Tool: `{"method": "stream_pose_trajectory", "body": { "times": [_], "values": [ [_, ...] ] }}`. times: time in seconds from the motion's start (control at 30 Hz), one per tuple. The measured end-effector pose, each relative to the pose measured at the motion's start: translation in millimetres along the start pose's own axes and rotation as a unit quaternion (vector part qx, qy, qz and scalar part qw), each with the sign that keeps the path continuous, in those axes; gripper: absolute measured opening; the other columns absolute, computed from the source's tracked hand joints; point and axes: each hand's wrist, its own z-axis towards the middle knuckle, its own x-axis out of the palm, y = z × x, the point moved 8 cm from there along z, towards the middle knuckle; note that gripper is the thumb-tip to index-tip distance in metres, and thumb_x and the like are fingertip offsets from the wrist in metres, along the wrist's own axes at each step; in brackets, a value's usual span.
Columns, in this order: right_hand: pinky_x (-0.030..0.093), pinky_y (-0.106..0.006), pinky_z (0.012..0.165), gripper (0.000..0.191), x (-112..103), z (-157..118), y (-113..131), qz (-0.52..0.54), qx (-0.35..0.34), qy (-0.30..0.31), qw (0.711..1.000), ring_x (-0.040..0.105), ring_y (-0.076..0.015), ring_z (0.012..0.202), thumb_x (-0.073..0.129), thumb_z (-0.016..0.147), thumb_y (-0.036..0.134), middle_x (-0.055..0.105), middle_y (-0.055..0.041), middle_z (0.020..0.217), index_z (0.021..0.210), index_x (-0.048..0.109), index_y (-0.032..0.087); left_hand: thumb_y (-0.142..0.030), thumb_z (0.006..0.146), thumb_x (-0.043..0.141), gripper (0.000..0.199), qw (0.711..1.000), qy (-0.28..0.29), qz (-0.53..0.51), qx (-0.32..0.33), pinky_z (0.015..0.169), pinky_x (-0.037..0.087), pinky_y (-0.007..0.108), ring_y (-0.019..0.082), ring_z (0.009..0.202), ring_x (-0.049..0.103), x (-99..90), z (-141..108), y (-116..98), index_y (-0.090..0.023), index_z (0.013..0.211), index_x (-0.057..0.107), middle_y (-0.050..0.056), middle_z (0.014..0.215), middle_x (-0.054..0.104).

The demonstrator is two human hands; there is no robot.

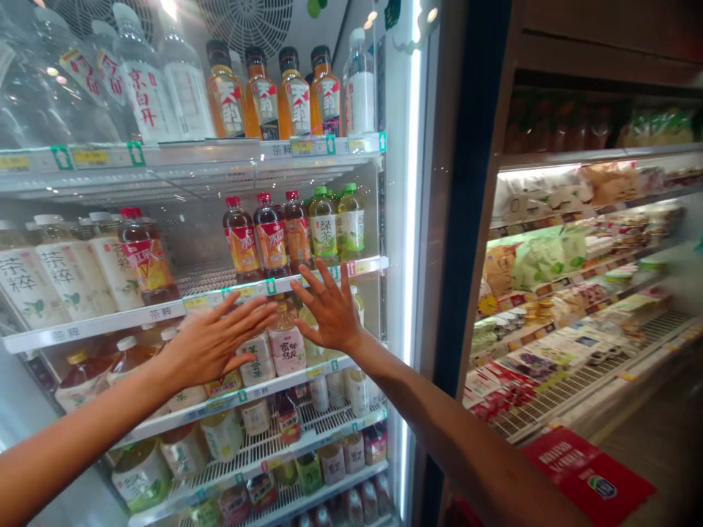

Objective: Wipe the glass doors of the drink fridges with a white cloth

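Note:
My left hand [222,342] reaches in from the left with its fingers stretched out and holds nothing. Beside it, my right hand [329,311] is open too, fingers spread toward the fridge's middle shelf edge [211,293]. Whether either hand touches that edge I cannot tell. Just above the hands stand red-capped bottles of dark tea [272,238] and green-capped green tea bottles [323,227]. Another red-capped bottle [143,256] is farther left, by white-labelled tea bottles [60,271]. Behind the hands, a pink-labelled bottle [287,348] on the lower shelf is partly covered.
Large clear water bottles [140,80] and black-capped amber bottles [296,95] fill the top shelf. A bright light strip [411,256] runs down the fridge's right side. Farther right is an open chilled case [560,344] of packaged food, with a red sign [590,468] low in front.

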Motion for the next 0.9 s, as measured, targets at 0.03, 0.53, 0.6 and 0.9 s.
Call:
{"method": "stream_pose_trajectory", "body": {
  "times": [0.03,0.53,0.6,0.9],
  "values": [
    [0.006,-0.07,0.129,0.078,-1,0,0,0.001,-0.001,-0.002,1.0,0.008,-0.0329,0.163,0.054,0.097,0.05,0.034,-0.0055,0.17,0.165,0.024,0.026,-0.054,0.104,0.038,0.075,0.999,-0.007,0.008,-0.039,0.134,-0.005,0.045,0.018,0.163,0.008,-4.9,-2,12,-0.021,0.166,0.012,0.004,0.171,0.027],
    [0.008,-0.072,0.128,0.082,-1,-5,5,-0.004,0.013,-0.022,1.0,0.01,-0.0348,0.162,0.057,0.096,0.045,0.029,-0.0064,0.172,0.166,0.019,0.028,-0.057,0.101,0.044,0.087,0.978,-0.066,0.016,-0.197,0.133,-0.004,0.05,0.026,0.162,-0.009,-12.9,-61,34,-0.012,0.165,0.005,0.012,0.175,0.001],
    [0.008,-0.07,0.129,0.082,1,-9,23,0.007,0.023,-0.023,0.999,0.009,-0.0343,0.162,0.06,0.095,0.044,0.028,-0.0066,0.172,0.166,0.021,0.027,-0.059,0.101,0.041,0.084,0.999,-0.012,-0.008,-0.049,0.134,0.001,0.039,0.018,0.163,0.001,2.1,-76,-2,-0.018,0.166,0.008,0.007,0.174,0.018],
    [0.009,-0.066,0.131,0.055,38,-31,135,0.06,-0.016,-0.011,0.998,0.027,-0.0319,0.159,0.067,0.093,0.041,0.052,-0.0038,0.159,0.145,0.059,0.03,-0.059,0.1,0.039,0.087,0.959,-0.064,0.019,-0.276,0.133,-0.003,0.053,0.027,0.162,-0.004,4.5,-179,19,-0.014,0.166,0.003,0.011,0.174,0.005]
  ]
}}
